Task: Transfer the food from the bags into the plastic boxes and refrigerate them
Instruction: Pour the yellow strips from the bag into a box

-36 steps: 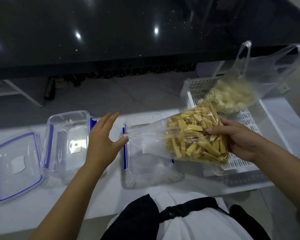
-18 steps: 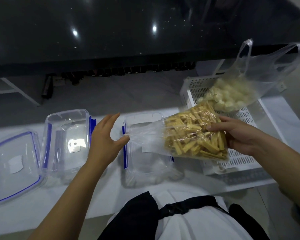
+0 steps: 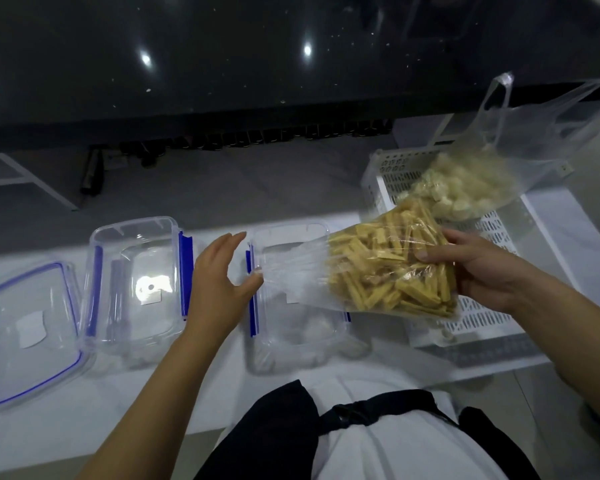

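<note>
From my head camera I see my right hand (image 3: 482, 271) gripping the full end of the bag of yellow sticks (image 3: 388, 271), fingers curled round it, and holding it tilted over the open box (image 3: 291, 289) on the white table (image 3: 66, 427). My left hand (image 3: 219, 282) has the fingers almost straight, and the thumb with a fingertip pinches the empty mouth end of the bag, just above the left rim of the box. A second box (image 3: 136, 278) and a loose lid (image 3: 28, 330) lie to the left, both without food. The other bag (image 3: 471, 188), with pale pieces, rests in the white basket (image 3: 492, 323). I judge that I am starting to pour; next I must open the mouth and lift the full end, so the sticks slide into the box and not beside it
</note>
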